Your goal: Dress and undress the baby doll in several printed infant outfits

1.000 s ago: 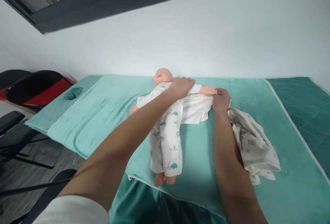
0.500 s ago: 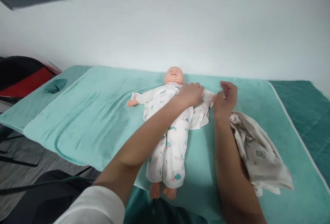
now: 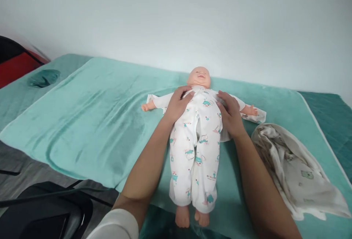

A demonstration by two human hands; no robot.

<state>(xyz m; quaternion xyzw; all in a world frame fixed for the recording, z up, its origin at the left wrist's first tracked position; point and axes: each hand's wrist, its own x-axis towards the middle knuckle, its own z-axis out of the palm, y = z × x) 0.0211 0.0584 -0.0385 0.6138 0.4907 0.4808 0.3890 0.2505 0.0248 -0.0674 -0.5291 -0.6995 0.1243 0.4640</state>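
Note:
A baby doll lies face up, its bare feet towards me and its arms spread. It wears white trousers printed with animals, their top reaching high on the torso. My left hand rests on the left side of its chest, fingers and thumb apart. On the opposite side my right hand lies against the clothing, also with thumb and fingers apart. Part of each palm's contact is hidden. A printed white sleeve spreads beneath the doll's arm on the right, and more white cloth shows at its side.
A crumpled off-white cloth garment lies to the right of my right forearm. A turquoise sheet covers the padded table, which has a face hole at far left. White wall stands behind; a black chair is at lower left.
My left hand has moved from across the doll's chest to its left side. My right hand has left the doll's arm for its torso. The view has shifted closer.

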